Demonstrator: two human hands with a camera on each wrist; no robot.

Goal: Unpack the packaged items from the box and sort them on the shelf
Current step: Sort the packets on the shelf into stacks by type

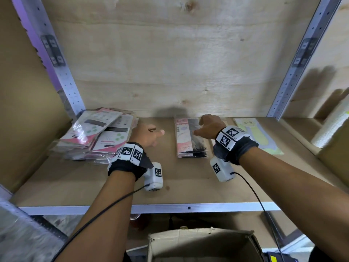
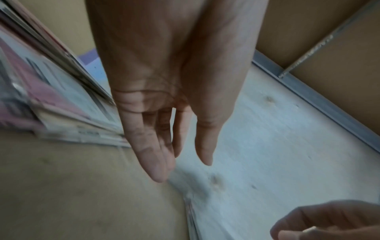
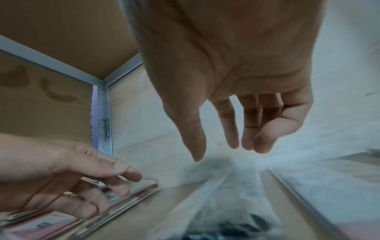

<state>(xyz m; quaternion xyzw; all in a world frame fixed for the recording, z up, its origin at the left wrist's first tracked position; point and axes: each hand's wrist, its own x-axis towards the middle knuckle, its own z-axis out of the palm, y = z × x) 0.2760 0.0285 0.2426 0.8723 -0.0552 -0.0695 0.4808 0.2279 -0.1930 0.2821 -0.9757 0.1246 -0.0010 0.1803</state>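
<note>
Left hand (image 1: pixel 149 136): fingers relaxed, holding nothing, just right of the pink-and-white packet pile (image 1: pixel 94 133) on the shelf board (image 1: pixel 188 186). Right hand (image 1: pixel 208 127): fingers loosely extended, empty, over the pink-and-black packet stack (image 1: pixel 189 138); a green-and-white packet (image 1: pixel 258 135) lies to its right. The cardboard box (image 1: pixel 204 244) stands open below both wrists; contents not visible.

You've got three lots on the shelf (image 1: pixel 188 186): the pile of packets (image 1: pixel 94 135) far left, the middle stack (image 1: pixel 189 138) behind your hands, the flat packet (image 1: pixel 258 137) right. The box (image 1: pixel 204 244) sits below, in front.
</note>
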